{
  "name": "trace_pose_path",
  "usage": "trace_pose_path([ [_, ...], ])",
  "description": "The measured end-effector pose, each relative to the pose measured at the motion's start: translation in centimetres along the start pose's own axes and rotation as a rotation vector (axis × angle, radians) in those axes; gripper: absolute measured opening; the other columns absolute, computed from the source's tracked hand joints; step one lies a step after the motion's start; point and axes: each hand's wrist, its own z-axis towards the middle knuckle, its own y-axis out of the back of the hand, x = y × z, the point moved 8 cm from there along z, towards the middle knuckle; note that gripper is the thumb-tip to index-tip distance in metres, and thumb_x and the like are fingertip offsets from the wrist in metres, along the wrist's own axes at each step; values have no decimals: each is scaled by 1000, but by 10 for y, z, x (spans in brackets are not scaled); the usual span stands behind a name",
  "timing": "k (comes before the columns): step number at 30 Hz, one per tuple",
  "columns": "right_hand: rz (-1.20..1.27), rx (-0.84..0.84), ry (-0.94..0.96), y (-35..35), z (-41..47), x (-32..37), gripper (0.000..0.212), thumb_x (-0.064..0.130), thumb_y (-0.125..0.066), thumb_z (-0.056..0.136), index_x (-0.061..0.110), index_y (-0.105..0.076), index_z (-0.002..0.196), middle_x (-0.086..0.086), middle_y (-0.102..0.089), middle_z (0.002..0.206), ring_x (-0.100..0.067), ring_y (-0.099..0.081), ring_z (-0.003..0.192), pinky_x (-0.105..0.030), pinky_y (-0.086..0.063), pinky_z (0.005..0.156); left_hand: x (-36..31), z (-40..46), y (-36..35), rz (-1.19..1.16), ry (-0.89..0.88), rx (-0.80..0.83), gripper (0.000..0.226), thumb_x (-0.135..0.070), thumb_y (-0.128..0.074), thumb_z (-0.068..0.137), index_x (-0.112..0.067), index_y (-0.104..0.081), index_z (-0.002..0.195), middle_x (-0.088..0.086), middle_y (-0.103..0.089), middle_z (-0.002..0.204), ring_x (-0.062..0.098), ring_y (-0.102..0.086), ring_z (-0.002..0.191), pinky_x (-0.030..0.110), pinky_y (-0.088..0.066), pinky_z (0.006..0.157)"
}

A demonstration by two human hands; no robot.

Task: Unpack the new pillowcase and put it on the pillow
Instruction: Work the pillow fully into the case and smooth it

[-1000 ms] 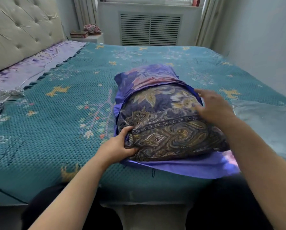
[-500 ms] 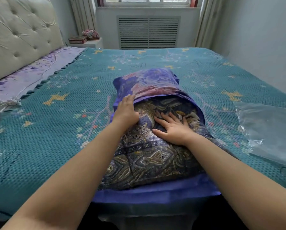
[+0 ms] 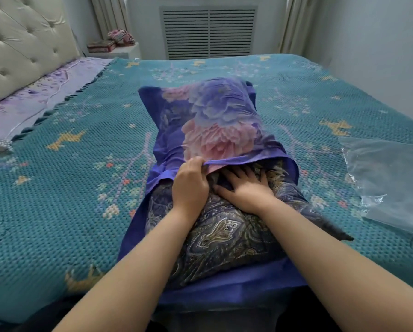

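A dark paisley pillow (image 3: 227,238) lies lengthwise on the bed in front of me, its far half inside a purple pillowcase (image 3: 215,121) printed with big pink and violet flowers. The case's plain purple lower layer spreads under the pillow towards me. My left hand (image 3: 191,185) grips the upper hem of the case's opening. My right hand (image 3: 243,188) lies flat on the pillow, fingers spread, fingertips tucked under that hem.
The bed carries a teal knitted bedspread (image 3: 57,188). Clear plastic packaging (image 3: 387,183) lies at the right edge. A tufted headboard (image 3: 21,44) is at the left, with a nightstand (image 3: 114,50) and radiator grille (image 3: 208,32) beyond.
Both hands left the pillow's sides and went to the case's opening. The left hand has taken hold of the hem; the pillow sits deeper in the case. My view has moved closer.
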Motion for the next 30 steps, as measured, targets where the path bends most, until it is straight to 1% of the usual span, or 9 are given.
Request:
trace_pose_path([
  [3,122,-530,37,28,-26,8,52,58,-41,86,25,-53,125,0,-57,130,-22,-44,129,-46,-19,113,11,1,-1,30,44,-20,10,-3,-43,87,-4,-53,86,16,-57,78,34,-51,77,40,-38,68],
  [6,306,-805,-3,47,-44,-8,49,43,-60,82,9,-50,116,-8,-55,117,-25,-51,115,-37,-39,100,8,0,-5,10,39,-5,10,-3,-39,87,-3,-49,85,16,-52,71,33,-49,71,36,-32,63],
  [10,341,-688,-248,77,-9,-40,59,29,-64,78,15,-35,127,-12,-37,130,-30,-37,120,-40,-40,89,0,-6,2,-13,-15,-88,24,-18,-35,93,-4,-46,77,13,-50,61,30,-48,57,31,-28,55],
  [15,474,-811,-568,90,-4,-118,29,14,-46,82,11,-61,107,-18,-56,116,-35,-49,110,-35,-39,82,7,-15,7,-22,18,-163,26,-19,-35,93,-3,-47,76,12,-49,60,28,-48,55,29,-28,53],
  [20,788,-817,-108,85,-23,-44,28,18,-44,81,5,-68,86,-14,-69,77,-27,-61,71,-31,-36,59,31,-18,-13,49,132,-48,23,-19,-32,90,-5,-45,78,19,-52,73,36,-52,69,42,-39,59],
  [22,612,-645,93,73,-39,-7,36,33,-44,85,9,-64,66,-6,-60,56,-24,-53,54,-33,-34,50,42,-20,-14,42,135,-3,24,-20,-30,86,-4,-46,78,23,-54,77,38,-53,71,42,-38,61],
  [24,363,-562,31,60,-48,-23,53,51,-35,84,10,-49,53,-1,-44,44,-28,-46,48,-32,-26,43,39,-25,-4,-17,74,-15,28,-23,-31,88,-5,-46,73,21,-56,70,37,-54,65,37,-35,56],
  [27,170,-431,-301,48,-41,-87,56,52,-35,92,8,-58,66,-16,-60,67,-36,-59,69,-34,-29,51,2,-32,21,-55,-105,-88,41,-31,-40,93,-10,-42,58,9,-47,47,26,-47,41,28,-29,43],
  [30,116,-470,-343,39,-37,-102,48,42,-34,98,4,-60,86,-22,-64,88,-39,-60,81,-32,-30,57,-35,-33,24,-27,-305,14,48,-49,-50,88,-19,-28,58,-6,-30,47,14,-34,40,24,-22,42],
])
